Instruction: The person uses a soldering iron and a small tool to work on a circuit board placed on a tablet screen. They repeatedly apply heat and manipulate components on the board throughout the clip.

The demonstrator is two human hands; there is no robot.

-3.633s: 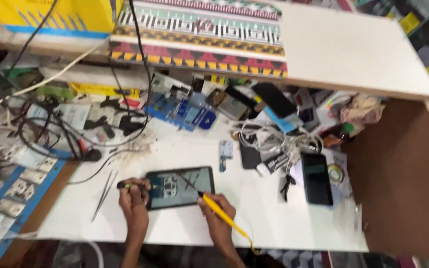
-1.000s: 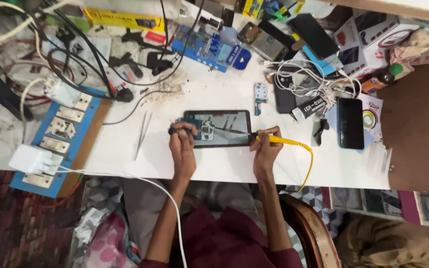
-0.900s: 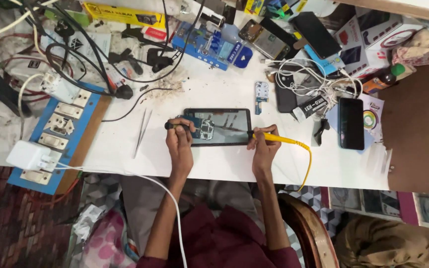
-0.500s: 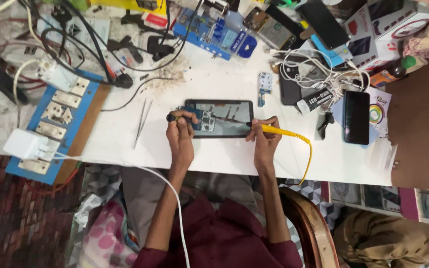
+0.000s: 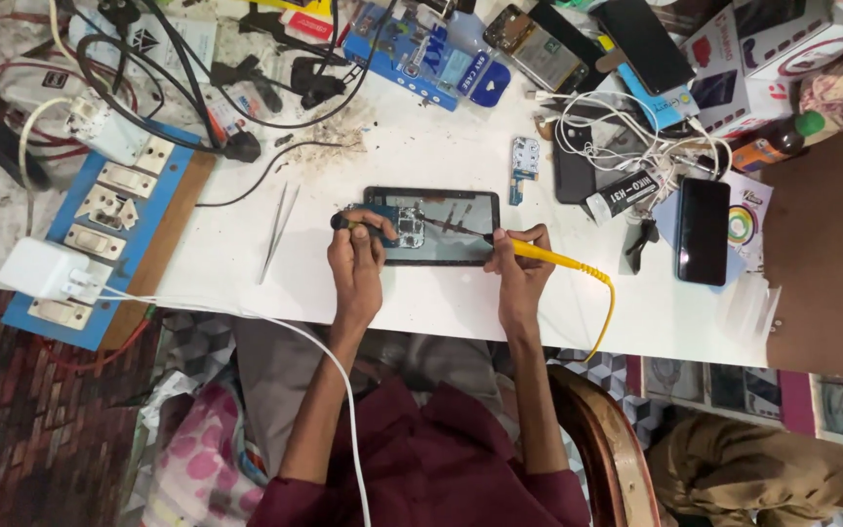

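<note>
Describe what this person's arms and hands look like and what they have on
Both forearms are bare, as are the left hand and right hand: no gloves, rings, watch or bracelets show. A dark maroon garment covers the upper arms, its sleeves ending around the elbows. The fingers are uncovered and slim.

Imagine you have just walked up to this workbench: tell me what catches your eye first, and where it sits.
At the front middle of the white table, an opened tablet lies flat between two hands. The right hand holds a yellow probe to its right edge, and the left hand holds a dark tool over the circuit board. To the left lies a blue board of switches, with a black phone to the right.
</note>
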